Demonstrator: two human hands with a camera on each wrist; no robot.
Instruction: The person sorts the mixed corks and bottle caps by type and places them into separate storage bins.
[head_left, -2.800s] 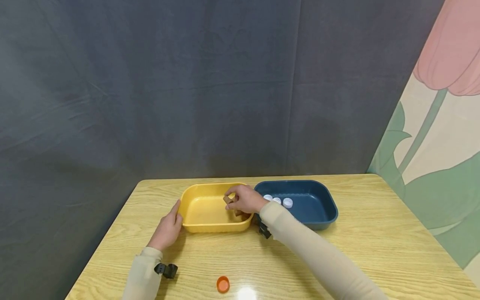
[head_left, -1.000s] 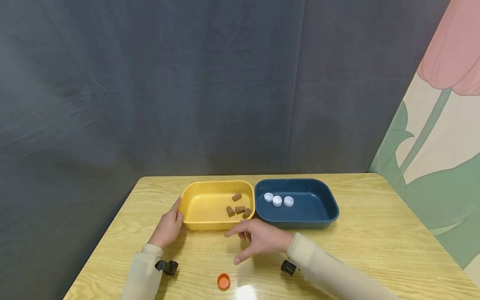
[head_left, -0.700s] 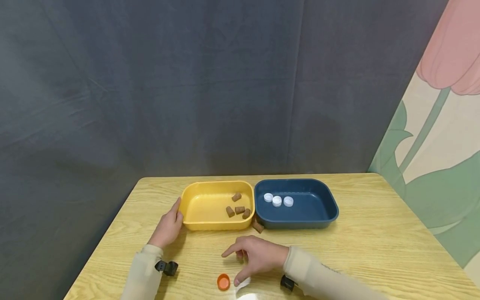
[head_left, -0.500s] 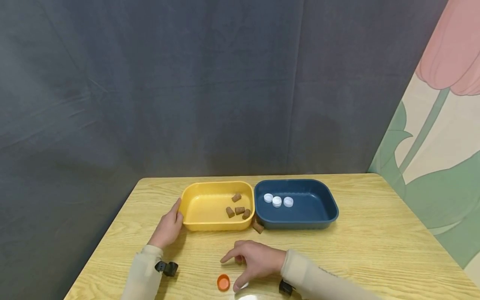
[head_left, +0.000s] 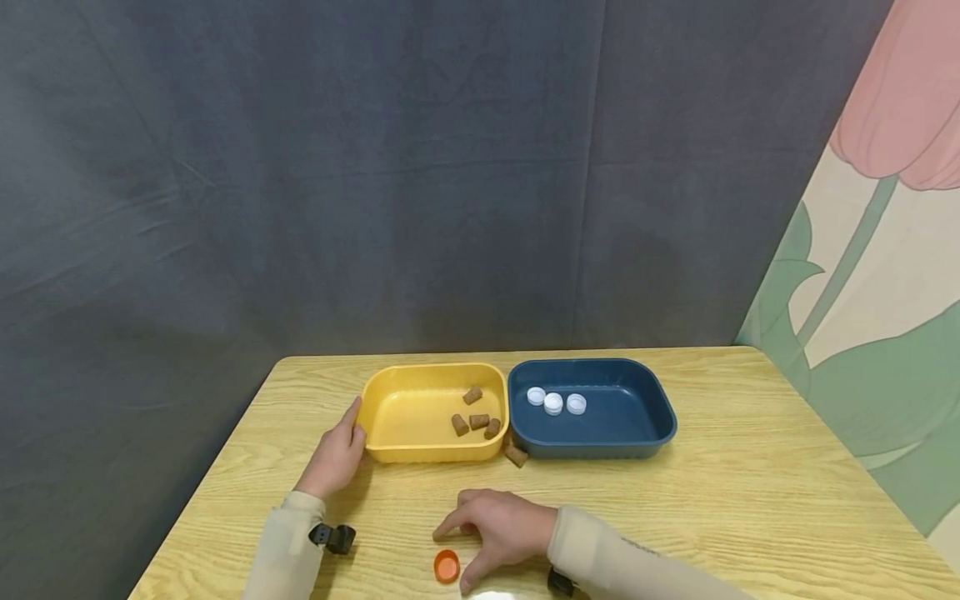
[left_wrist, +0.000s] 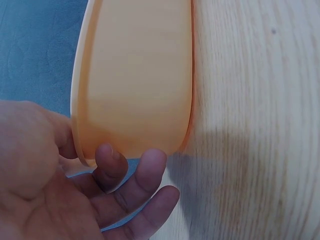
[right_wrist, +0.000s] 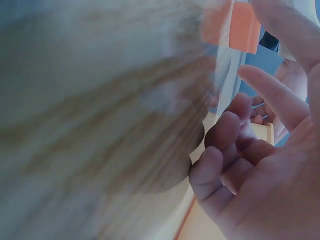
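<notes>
My left hand (head_left: 333,460) grips the left end of the yellow tray (head_left: 435,454). In the left wrist view, the thumb side meets the tray's rim (left_wrist: 75,100) and the other fingers curl by its end wall. An orange bottle cap (head_left: 447,567) lies on the table near the front. Around it, without touching, spread the thumb and index finger of my right hand (head_left: 504,527), which holds nothing. The right wrist view shows the same cap (right_wrist: 244,27) beyond the fingers. Several brown corks (head_left: 479,422) lie in the yellow tray's right part.
A blue tray (head_left: 630,451) stands against the yellow tray's right side, with three white caps (head_left: 553,404) inside. One more cork (head_left: 516,455) lies on the wooden table (head_left: 750,483) before the trays' junction. A dark cloth (head_left: 420,183) hangs behind the table.
My right hand let go of a cork, left the yellow tray and came forward to the orange cap. A cork on the table came into sight. My left hand has stayed put.
</notes>
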